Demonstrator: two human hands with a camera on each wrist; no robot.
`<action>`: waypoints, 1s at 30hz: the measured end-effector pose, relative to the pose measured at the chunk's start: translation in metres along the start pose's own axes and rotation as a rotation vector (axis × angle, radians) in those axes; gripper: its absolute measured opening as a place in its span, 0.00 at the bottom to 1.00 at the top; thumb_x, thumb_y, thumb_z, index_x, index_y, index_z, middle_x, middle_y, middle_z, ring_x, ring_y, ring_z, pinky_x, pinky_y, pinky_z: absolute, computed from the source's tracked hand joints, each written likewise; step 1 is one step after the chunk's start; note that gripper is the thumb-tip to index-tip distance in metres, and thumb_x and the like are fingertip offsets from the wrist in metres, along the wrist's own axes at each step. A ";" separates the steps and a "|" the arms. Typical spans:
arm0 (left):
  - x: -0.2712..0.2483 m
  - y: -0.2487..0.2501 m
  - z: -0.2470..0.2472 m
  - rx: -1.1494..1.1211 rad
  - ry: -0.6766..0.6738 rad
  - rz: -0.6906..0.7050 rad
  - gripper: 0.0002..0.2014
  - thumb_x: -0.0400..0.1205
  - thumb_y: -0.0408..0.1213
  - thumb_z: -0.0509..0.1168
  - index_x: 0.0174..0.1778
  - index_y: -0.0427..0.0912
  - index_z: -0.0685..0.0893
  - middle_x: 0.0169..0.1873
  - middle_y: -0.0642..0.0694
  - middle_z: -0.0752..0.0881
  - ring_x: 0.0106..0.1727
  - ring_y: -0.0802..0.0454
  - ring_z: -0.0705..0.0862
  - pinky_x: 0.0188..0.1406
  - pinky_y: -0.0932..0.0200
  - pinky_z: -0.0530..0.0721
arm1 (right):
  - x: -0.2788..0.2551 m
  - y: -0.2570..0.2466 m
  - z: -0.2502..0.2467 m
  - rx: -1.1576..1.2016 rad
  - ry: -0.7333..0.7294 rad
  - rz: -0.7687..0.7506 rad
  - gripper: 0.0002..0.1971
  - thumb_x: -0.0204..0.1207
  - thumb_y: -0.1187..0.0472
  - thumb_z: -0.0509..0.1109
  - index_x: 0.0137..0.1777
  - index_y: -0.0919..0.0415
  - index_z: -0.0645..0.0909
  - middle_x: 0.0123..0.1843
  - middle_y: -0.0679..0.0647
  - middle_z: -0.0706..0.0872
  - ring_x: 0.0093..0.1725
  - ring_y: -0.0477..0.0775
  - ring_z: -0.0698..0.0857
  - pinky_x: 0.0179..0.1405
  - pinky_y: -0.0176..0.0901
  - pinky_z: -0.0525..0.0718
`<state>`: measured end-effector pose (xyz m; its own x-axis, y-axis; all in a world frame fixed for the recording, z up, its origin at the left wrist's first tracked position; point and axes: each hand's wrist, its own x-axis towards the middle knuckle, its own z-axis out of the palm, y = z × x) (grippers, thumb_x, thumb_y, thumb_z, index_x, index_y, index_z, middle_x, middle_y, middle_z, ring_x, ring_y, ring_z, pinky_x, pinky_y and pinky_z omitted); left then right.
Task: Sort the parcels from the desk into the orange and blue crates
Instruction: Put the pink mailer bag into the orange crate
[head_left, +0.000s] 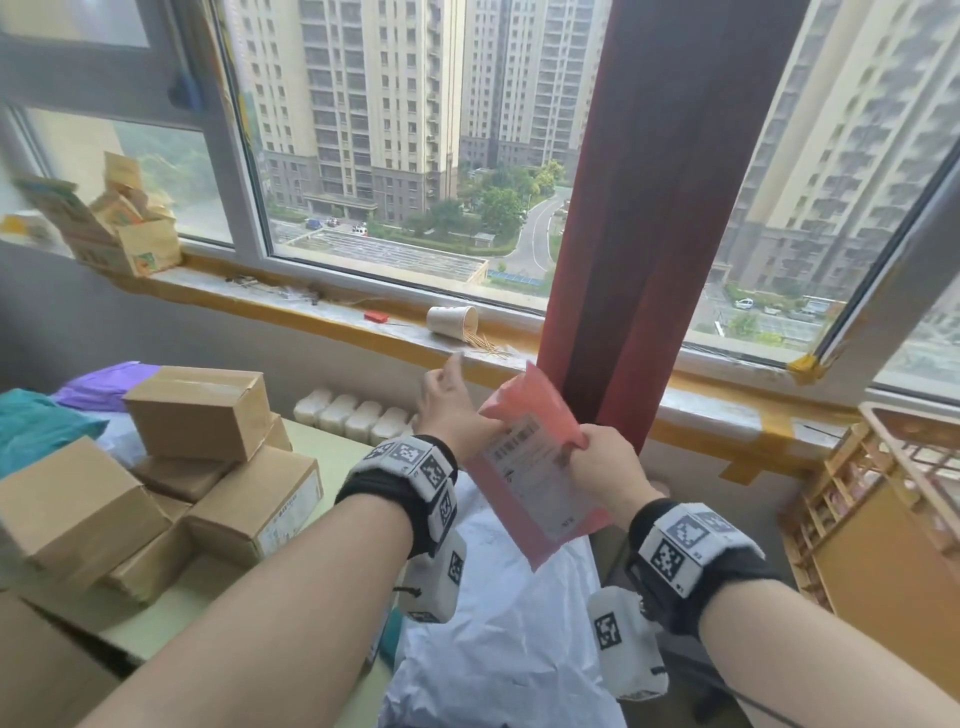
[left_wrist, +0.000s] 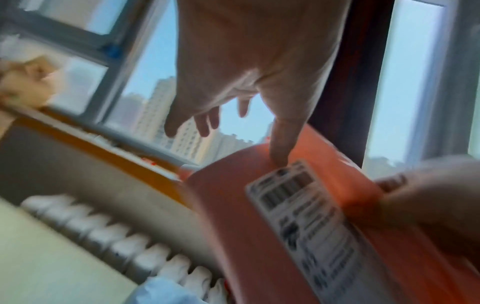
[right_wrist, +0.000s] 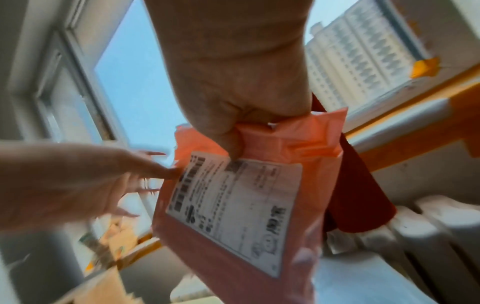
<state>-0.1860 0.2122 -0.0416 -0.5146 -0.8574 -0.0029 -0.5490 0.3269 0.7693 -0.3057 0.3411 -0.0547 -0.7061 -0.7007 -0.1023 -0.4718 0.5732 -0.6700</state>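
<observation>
One flat orange-pink plastic mailer bag (head_left: 535, 457) with a white printed shipping label (head_left: 540, 480) is held in the air at 12 o'clock, above a crumpled white plastic parcel (head_left: 498, 639). The right hand (head_left: 613, 462) pinches its edge; the left hand (head_left: 452, 405) touches it with its thumb, fingers spread. About seven brown cardboard boxes (head_left: 197, 410) are stacked on the surface (head_left: 156, 618) at 9 o'clock.

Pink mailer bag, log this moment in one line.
pink mailer bag: held in air | right hand: pinching its edge | left hand: open, thumb touching it
</observation>
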 end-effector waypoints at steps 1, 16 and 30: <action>0.003 -0.004 -0.002 -0.105 -0.032 -0.074 0.53 0.70 0.44 0.78 0.84 0.55 0.49 0.78 0.41 0.62 0.76 0.42 0.68 0.74 0.39 0.71 | 0.001 0.001 -0.002 0.116 0.034 0.042 0.13 0.80 0.67 0.58 0.41 0.54 0.82 0.42 0.52 0.87 0.47 0.58 0.86 0.52 0.54 0.87; 0.006 -0.003 0.015 -0.521 -0.434 -0.112 0.15 0.80 0.36 0.72 0.62 0.38 0.83 0.55 0.43 0.89 0.52 0.49 0.88 0.47 0.55 0.86 | -0.012 0.000 -0.021 0.755 0.014 0.250 0.09 0.87 0.67 0.59 0.53 0.58 0.81 0.52 0.58 0.88 0.47 0.57 0.86 0.34 0.49 0.81; 0.004 0.008 0.044 -0.505 -0.494 -0.080 0.16 0.80 0.36 0.71 0.64 0.37 0.83 0.55 0.42 0.89 0.55 0.45 0.89 0.56 0.47 0.87 | -0.026 0.021 -0.033 0.758 0.087 0.299 0.10 0.88 0.65 0.58 0.54 0.55 0.81 0.52 0.55 0.89 0.50 0.56 0.86 0.40 0.52 0.83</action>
<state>-0.2213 0.2289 -0.0635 -0.7895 -0.5517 -0.2688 -0.2863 -0.0562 0.9565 -0.3145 0.3859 -0.0423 -0.7989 -0.5100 -0.3188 0.2059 0.2661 -0.9417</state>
